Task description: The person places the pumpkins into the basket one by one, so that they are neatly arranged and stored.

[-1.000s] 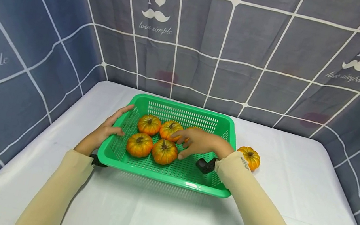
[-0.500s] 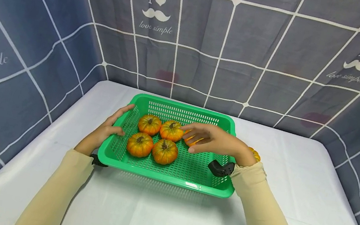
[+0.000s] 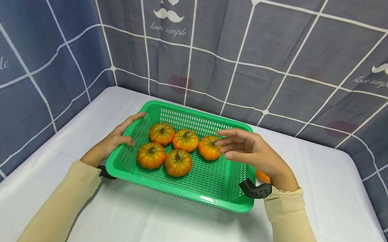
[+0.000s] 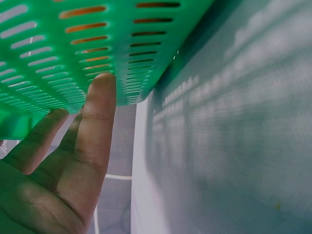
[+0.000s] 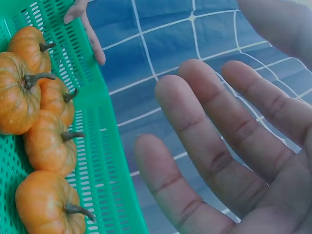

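A green slotted plastic basket point(image 3: 197, 191) holds several small orange pumpkins point(image 3: 150, 156) with brown stems. My left hand point(image 3: 111, 141) grips its left end, thumb over the rim; in the left wrist view the fingers point(image 4: 92, 131) lie against the slotted outer wall. Over the basket's right end hovers my right hand point(image 3: 251, 150), holding nothing, its fingers loosely extended near the rightmost pumpkin point(image 3: 209, 149). In the right wrist view those fingers point(image 5: 187, 117) are spread apart beside the basket. Another pumpkin point(image 3: 262, 176) lies outside, mostly hidden behind the right hand.
A white cloth point(image 3: 173, 238) covers the table under the basket. Grey-blue curtains point(image 3: 218, 26) with white grid lines stand behind and at both sides. A black wrist strap point(image 3: 255, 189) hangs by the basket's right rim.
My right hand has moved right from above the middle of the basket, uncovering the rightmost pumpkin inside and covering most of the one outside. My left hand stays at the rim.
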Tool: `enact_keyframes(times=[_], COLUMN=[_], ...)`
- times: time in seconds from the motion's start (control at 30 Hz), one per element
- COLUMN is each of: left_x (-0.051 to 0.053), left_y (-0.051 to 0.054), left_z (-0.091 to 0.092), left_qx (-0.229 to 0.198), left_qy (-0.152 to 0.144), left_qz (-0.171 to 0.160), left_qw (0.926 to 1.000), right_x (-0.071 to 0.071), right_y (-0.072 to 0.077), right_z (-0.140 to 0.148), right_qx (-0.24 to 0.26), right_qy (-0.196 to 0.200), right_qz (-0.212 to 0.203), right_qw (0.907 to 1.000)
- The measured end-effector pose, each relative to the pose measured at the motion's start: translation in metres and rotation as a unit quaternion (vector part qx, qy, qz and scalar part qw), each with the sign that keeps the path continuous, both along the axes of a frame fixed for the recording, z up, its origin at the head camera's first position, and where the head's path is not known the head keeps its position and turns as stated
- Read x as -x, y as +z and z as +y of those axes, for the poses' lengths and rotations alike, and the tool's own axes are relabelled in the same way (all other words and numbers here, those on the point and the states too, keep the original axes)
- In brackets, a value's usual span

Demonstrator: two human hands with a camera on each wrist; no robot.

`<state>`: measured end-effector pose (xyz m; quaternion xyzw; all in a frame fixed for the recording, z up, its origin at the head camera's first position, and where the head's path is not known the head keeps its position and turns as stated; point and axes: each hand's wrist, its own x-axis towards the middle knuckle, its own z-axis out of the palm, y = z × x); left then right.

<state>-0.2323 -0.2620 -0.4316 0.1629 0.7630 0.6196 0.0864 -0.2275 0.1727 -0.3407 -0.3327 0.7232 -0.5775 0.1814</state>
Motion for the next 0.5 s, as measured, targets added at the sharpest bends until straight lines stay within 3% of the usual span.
enact_keyframes(times=[0.27, 0.5], left_x=[0.0, 0.001], left_y=[0.0, -0.001], left_z=[0.0, -0.001], left_qx=[0.002, -0.031], left_qy=[0.0, -0.003], left_qz=[0.0, -0.014], left_qw=[1.0, 0.9994], right_x=[-0.009, -0.018], right_y=[-0.002, -0.005], right_z=[0.024, 0.04], right_qx=[0.038, 0.053], right_qy=[-0.033, -0.084], right_qz=[0.028, 0.037], right_qw=[0.9983, 0.9944])
